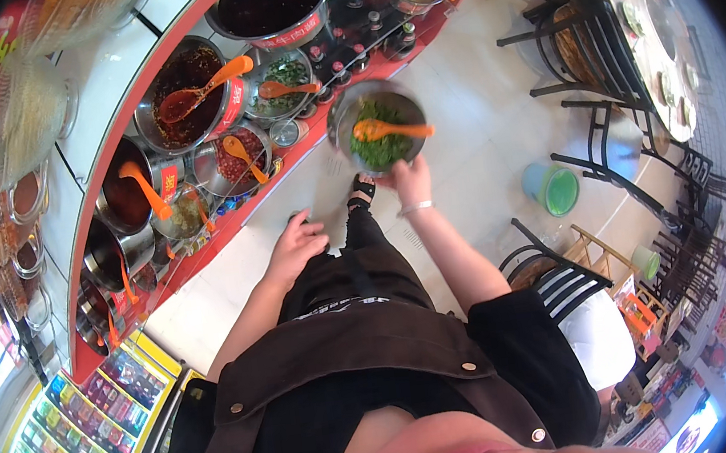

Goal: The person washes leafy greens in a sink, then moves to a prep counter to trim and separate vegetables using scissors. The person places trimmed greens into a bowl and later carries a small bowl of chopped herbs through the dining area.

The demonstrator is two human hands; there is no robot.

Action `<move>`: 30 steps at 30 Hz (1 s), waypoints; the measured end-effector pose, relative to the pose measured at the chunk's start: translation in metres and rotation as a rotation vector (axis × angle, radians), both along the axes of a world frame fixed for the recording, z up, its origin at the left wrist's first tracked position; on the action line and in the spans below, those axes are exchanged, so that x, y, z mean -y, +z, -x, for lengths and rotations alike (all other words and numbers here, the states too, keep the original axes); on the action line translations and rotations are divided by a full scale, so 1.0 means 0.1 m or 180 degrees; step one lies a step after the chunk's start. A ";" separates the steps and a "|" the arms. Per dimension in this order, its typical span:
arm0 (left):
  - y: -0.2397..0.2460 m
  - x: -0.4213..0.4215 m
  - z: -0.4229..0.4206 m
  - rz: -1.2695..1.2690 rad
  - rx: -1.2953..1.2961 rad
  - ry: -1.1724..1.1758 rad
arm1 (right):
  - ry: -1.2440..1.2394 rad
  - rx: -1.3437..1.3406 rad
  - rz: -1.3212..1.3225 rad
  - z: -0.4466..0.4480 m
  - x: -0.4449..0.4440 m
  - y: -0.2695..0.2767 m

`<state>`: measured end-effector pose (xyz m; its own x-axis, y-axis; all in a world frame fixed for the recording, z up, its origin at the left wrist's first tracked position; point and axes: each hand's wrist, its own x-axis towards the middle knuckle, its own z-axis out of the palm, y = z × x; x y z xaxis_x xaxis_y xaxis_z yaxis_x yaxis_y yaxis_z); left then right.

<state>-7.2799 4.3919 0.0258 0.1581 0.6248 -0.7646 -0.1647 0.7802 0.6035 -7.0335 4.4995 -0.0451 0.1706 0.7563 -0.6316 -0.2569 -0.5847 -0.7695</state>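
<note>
My right hand [409, 181] grips the near rim of a round metal bowl [340, 118], held out over the floor. Chopped green herbs [388, 151] lie in the bowl. Across them rests an orange spoon [392, 130], its handle reaching past the rim on the right. My left hand [298, 244] hangs in the air with slightly curled fingers, holding nothing. To the left of the bowl, on the red-edged counter [162, 291], stand a glass bowl of chopped herbs [279, 78] and a bowl of diced red food [241, 160], both with orange spoons.
Large steel pots of dark sauce [185, 79] line the counter behind a clear panel. Black chairs [586, 60] and a round table [642, 27] stand on the right. A bucket with a green inside [550, 188] sits on the floor. A drinks cooler [97, 431] glows at lower left.
</note>
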 end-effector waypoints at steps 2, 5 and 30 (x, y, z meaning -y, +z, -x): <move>0.04 -0.06 -0.18 -0.0294 0.0286 0.0246 | -0.0114 -0.0283 0.0274 0.14 0.49 0.19; -0.03 -0.13 -0.24 -0.0283 0.0479 0.0288 | 0.0120 -0.0512 0.0248 0.36 0.98 0.40; -0.35 0.34 -0.58 0.0901 -0.0313 0.1448 | 0.0620 0.4057 -0.1345 -0.29 -2.81 -1.08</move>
<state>-7.2222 4.3577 -0.0090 -0.1611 0.3809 -0.9105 -0.4770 0.7775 0.4097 -7.0044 4.7805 -0.1528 0.3264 0.9302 0.1680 0.8219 -0.1915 -0.5365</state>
